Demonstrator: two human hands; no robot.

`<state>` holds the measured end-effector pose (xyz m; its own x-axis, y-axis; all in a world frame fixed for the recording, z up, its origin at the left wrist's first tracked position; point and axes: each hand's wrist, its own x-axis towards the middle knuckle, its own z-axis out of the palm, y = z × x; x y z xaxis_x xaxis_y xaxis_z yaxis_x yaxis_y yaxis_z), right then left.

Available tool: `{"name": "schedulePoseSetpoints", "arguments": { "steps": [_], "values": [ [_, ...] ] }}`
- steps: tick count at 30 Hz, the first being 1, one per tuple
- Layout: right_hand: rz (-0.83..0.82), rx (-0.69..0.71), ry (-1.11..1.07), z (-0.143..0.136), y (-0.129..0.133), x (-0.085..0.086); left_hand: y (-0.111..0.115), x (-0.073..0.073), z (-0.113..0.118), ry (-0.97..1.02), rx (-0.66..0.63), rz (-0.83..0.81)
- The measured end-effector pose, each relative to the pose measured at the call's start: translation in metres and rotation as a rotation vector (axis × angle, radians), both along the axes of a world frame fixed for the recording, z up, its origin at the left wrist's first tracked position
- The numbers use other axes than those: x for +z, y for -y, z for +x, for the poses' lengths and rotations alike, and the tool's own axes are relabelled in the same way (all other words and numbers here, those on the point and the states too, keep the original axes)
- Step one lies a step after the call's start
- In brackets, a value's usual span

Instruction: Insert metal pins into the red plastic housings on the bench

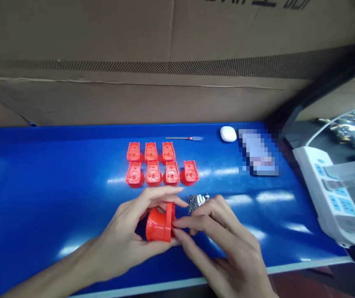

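– Your right hand [230,242] is nearest, thumb and forefinger close together at the flat face of the red part [157,227]; whether they pinch anything small, you cannot tell.
– And the left?
– Your left hand [130,234] clasps that part round its curved body, above the table [56,178] near its front edge.
– How will it handle?
– Probably light and stiff, glossy enough to slip a little; squeeze the thin flange hard and you might crack it. Hold the round wall and keep the flat face free.
– Around you?
– Smooth, shiny blue surface. Seven similar red pieces [153,173] stand in two rows mid-table, dark screws [191,203] just beyond your hands, a screwdriver [194,138] near the back edge. Cardboard [102,37] rises behind; a power strip [324,182] sits by the right edge.
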<state>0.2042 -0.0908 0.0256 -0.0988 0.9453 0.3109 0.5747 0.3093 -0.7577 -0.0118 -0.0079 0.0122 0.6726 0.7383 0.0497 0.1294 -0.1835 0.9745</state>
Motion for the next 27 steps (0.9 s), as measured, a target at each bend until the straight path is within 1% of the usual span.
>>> {"name": "schedulePoseSetpoints", "arguments": {
  "steps": [8,14,17,20,22,24,27],
  "values": [
    [0.03,-0.019,0.074,-0.002,0.004,-0.005,0.001,-0.003,-0.002,-0.054,0.036,0.118],
    [0.057,-0.033,0.094,-0.003,0.004,-0.006,0.001,-0.005,-0.002,-0.066,0.038,0.132],
    [0.106,-0.1,0.096,0.005,0.009,-0.006,0.0,-0.005,-0.002,-0.098,0.061,0.183],
    [0.074,-0.189,0.106,0.021,0.016,-0.009,-0.002,-0.003,-0.002,-0.116,0.06,0.203],
    [0.009,-0.281,0.132,0.034,0.02,-0.014,-0.004,-0.002,-0.001,-0.141,0.053,0.241],
    [-0.007,-0.351,0.151,0.046,0.023,-0.021,-0.005,-0.001,-0.001,-0.152,0.041,0.295],
    [-0.008,-0.39,0.163,0.056,0.024,-0.032,-0.006,-0.001,0.001,-0.132,0.037,0.35]
  ]
}}
